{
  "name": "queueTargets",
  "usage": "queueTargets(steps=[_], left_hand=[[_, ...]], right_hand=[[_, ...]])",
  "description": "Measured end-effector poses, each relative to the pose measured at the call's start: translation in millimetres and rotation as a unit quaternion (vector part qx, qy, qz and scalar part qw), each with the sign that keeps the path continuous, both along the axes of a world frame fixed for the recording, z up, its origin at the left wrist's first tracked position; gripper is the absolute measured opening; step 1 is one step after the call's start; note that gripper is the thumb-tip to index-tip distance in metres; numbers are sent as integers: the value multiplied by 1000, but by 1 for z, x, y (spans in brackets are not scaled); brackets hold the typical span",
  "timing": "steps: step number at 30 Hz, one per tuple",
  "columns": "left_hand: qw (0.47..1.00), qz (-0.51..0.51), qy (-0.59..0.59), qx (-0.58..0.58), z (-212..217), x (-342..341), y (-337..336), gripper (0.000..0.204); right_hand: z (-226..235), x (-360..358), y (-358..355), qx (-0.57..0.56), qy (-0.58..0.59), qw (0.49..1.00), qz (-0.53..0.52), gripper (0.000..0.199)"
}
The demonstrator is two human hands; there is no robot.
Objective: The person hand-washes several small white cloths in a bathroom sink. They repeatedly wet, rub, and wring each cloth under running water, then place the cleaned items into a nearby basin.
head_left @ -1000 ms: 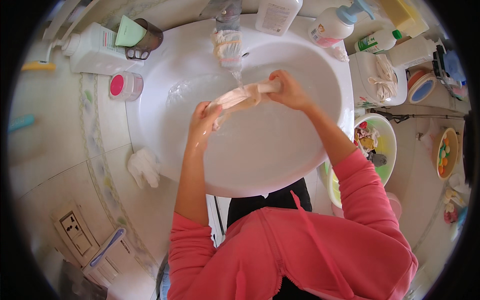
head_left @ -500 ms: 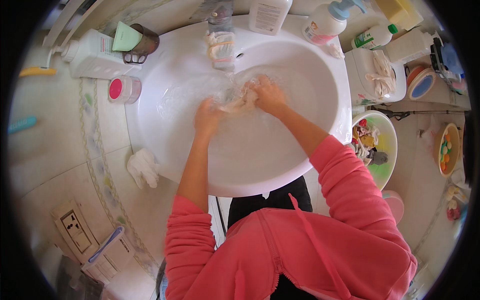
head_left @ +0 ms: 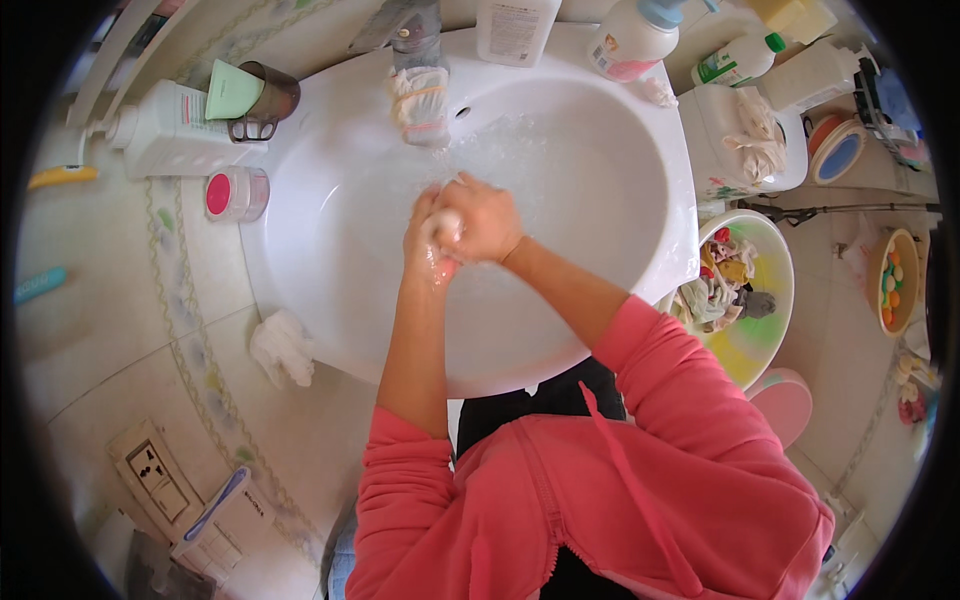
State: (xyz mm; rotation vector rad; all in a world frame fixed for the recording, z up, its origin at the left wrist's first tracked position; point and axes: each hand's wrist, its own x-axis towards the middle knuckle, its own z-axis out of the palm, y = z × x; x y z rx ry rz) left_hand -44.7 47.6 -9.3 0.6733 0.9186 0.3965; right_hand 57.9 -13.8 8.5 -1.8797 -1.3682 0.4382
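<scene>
Over the left half of a white washbasin, my two hands are pressed together just below the tap. My left hand is closed from the left side and my right hand folds over it from the right. Squeezed between them is a pale wet cloth, mostly hidden by my fingers. Behind my hands the tap has a white cloth wrapped round its spout. Water glistens on my left wrist and ripples in the basin.
Bottles and a pump bottle line the basin's back edge. On the left stand a brown mug with a green tube and a pink-lidded jar. A tub of laundry is at the right; a white cloth hangs at the left.
My hands have come up out of the water and closed together, moving toward me. The cloth that was spread between them in the water is now bunched inside them.
</scene>
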Motion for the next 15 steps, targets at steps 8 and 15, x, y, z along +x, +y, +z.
queueTargets(steps=[8,15], left_hand=[[952,-131,238,144,22,-30,18,43],[705,68,190,680,128,2,40,42]], right_hand=[[-47,71,-23,-55,-213,974,58,37],[-51,73,-44,-224,-296,914,162,62]])
